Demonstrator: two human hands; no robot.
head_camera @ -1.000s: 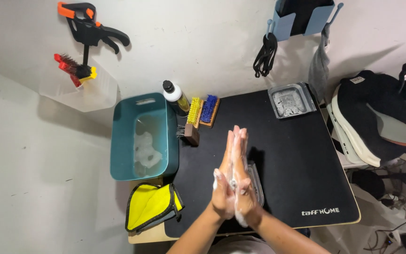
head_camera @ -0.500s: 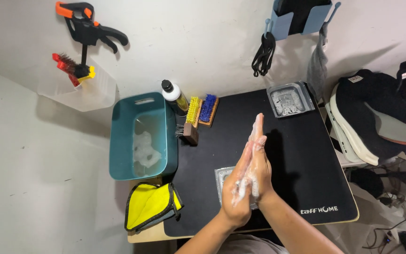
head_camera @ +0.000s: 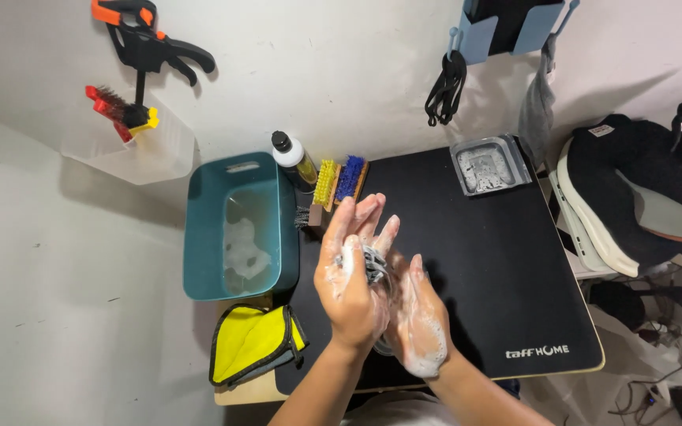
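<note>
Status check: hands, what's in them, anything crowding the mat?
Left hand and right hand soapy, pressed together around grey shoelaces. Held above black desk mat. Teal water tub and yellow microfibre cloth sit left, apart from hands.

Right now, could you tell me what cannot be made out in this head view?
- Grey item: mostly hidden between the soapy left hand and right hand.
- Clear container on the mat: covered by both hands.
- Shoe: cut off by the right edge.

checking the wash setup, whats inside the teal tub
The teal tub holds cloudy water with a patch of white suds afloat. The murky water hides anything that may lie below the surface.
</note>
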